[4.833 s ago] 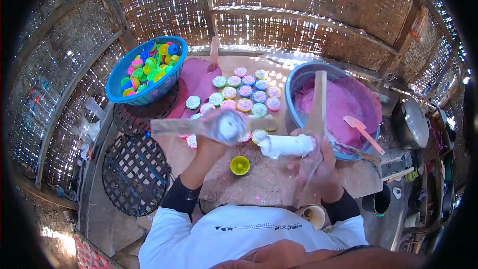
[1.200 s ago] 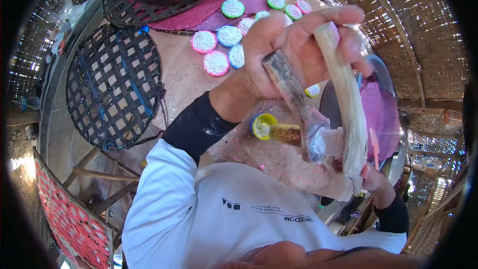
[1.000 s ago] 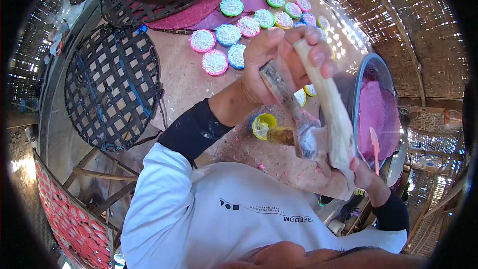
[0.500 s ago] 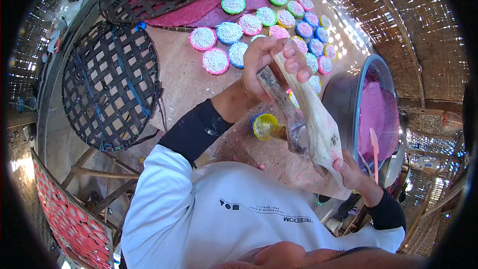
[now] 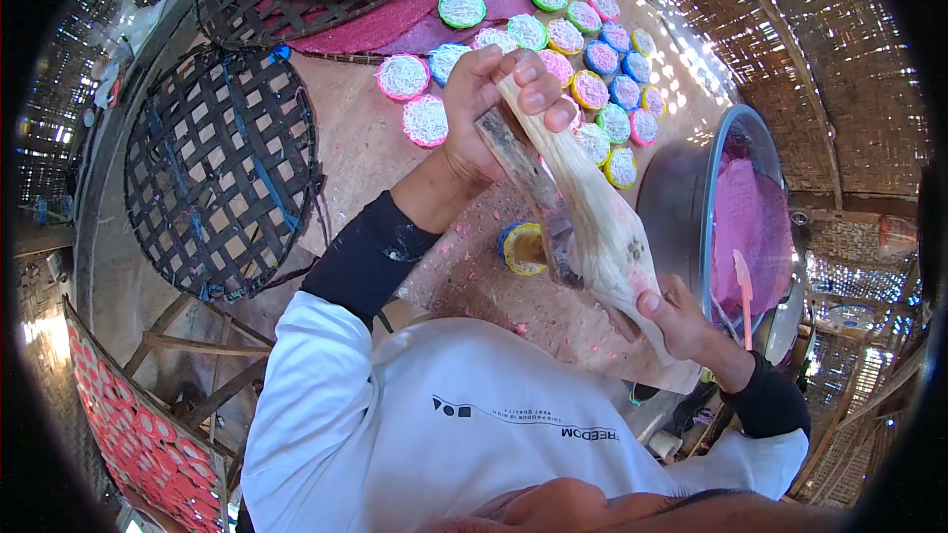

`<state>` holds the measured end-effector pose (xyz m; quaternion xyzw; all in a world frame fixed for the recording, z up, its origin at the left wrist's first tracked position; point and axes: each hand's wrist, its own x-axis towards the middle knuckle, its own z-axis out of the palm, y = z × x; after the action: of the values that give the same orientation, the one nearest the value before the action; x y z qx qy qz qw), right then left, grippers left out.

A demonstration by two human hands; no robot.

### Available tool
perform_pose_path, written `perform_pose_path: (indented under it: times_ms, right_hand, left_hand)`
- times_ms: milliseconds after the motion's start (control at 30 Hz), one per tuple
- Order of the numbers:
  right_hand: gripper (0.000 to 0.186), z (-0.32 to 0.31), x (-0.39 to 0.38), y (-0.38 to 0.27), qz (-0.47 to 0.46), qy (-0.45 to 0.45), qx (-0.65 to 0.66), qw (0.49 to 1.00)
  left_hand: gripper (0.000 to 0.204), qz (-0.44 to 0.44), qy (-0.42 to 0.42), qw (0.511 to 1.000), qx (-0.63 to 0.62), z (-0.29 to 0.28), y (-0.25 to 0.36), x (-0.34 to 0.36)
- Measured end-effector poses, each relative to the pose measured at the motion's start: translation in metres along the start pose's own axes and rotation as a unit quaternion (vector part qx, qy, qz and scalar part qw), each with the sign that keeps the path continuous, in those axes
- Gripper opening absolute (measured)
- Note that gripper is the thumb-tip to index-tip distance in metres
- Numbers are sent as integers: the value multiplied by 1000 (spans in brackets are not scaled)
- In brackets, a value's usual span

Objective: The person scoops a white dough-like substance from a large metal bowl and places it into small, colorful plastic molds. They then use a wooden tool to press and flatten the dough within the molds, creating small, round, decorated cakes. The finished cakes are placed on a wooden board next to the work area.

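In the head view, the left hand [image 5: 478, 104] curls round the upper ends of a two-barred wooden press [image 5: 604, 212]; the right hand [image 5: 681, 318] clasps its lower end. The press's tube [image 5: 531, 245] meets, or nearly meets, a yellow cup [image 5: 510, 251] over the board [image 5: 474, 286].

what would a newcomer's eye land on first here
Probably the two-handled wooden tool in the middle, held by the left grip at its upper end and the right grip near its lower end. Next would likely come the bright cups of white and pink strands spread on the table beyond it, and the pink mass in the blue-grey tub at the right.
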<state>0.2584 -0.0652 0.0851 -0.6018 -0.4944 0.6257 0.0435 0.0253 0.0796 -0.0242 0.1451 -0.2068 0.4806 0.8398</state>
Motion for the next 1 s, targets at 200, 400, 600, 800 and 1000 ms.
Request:
perform_pose_path:
  times_ms: [200,400,600,800,1000]
  right_hand:
    - [56,1,-13,-13,10,42,-33,999]
    - [53,-3,-8,-13,-21,71,-53,996]
    - [52,4,-3,-16,-11,32,-15,999]
    - [56,-8,-17,3,-116,39,4,992]
    - [63,-7,-25,28,-178,39,58,982]
  left_hand:
    - [27,7,57,998,-5,0,-13,-3]
    - [28,30,29,997,-65,-3,-10,12]
    - [30,25,35,997,-64,12,4,1]
    - [40,24,77,993,84,60,-3,8]
    - [34,-133,-67,628,764,41,-6,-46]
